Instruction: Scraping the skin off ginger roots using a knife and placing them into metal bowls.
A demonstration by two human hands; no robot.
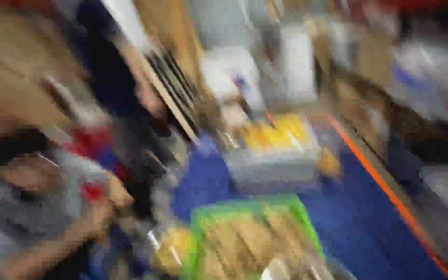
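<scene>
Frame heavily motion-blurred; detail is limited throughout.

Nearest object at bottom centre: a green-rimmed tray (257, 236) with rows of tan, biscuit-like items, lying flat on a blue mat (359, 223), probably set there to keep its contents level and within reach. Just beside its left edge, a clear-wrapped yellowish packet (175, 251), touching or nearly so; cannot tell which.

Beyond the tray, a grey box (273, 168) with yellow contents on top, also resting on the mat. An orange stripe (390, 194) runs along the mat's right border.

Hands: at lower left, one skin-toned forearm and hand (97, 215) near a small red object (93, 191). Whether it belongs to the wearer or a co-worker, and whether it grips the red object or is open, I cannot tell. No second hand can be made out.

Background: blurred shelving or slatted panel (175, 85), upper centre.
</scene>
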